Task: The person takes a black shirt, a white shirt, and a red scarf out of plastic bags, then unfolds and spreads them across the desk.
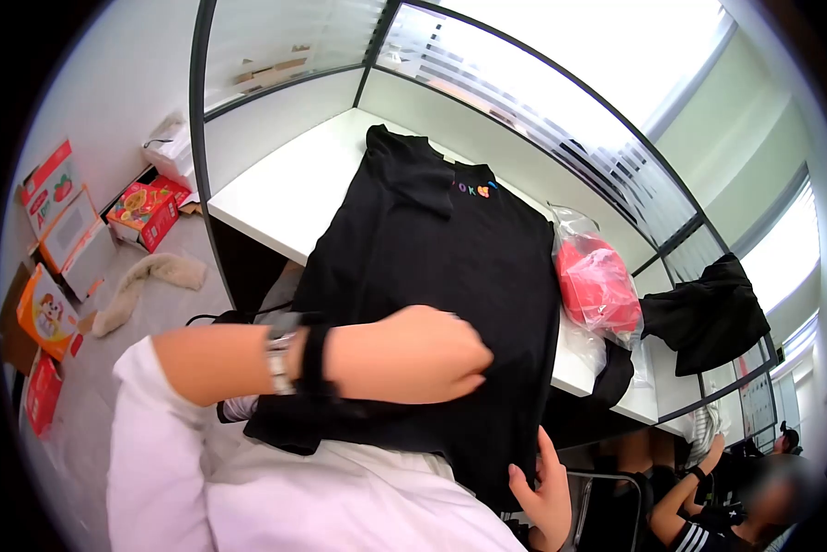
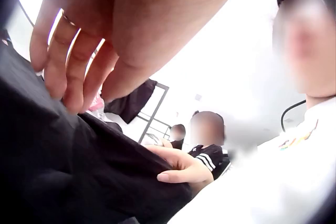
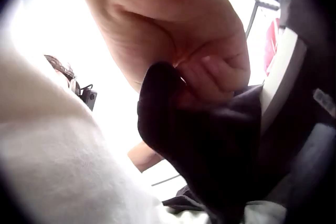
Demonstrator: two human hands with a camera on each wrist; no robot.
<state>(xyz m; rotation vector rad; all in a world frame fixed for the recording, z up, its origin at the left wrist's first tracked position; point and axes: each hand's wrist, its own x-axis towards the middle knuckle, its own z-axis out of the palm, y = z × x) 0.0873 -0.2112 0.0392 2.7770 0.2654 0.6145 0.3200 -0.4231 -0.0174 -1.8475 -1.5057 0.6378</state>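
Note:
A black long-sleeved shirt (image 1: 432, 248) with small coloured lettering (image 1: 473, 189) below its neckline lies spread over the white table, its lower part hanging past the front edge. Over the lower front of the shirt hovers my left hand (image 1: 413, 354), its wrist wearing a watch and a black band. In the left wrist view its fingers (image 2: 76, 71) hang loosely bent near the dark cloth and hold nothing. At the shirt's lower right edge, my right hand (image 1: 550, 492) holds the fabric; the right wrist view shows its fingers (image 3: 210, 79) curled round a fold of black cloth.
A clear plastic bag with something pink-red (image 1: 599, 285) stands right of the shirt. Black clothing (image 1: 712, 317) hangs over the partition on the right. Boxes (image 1: 142, 216) and a beige furry strip (image 1: 151, 285) lie on the floor at left. Another person (image 1: 717, 515) sits at lower right.

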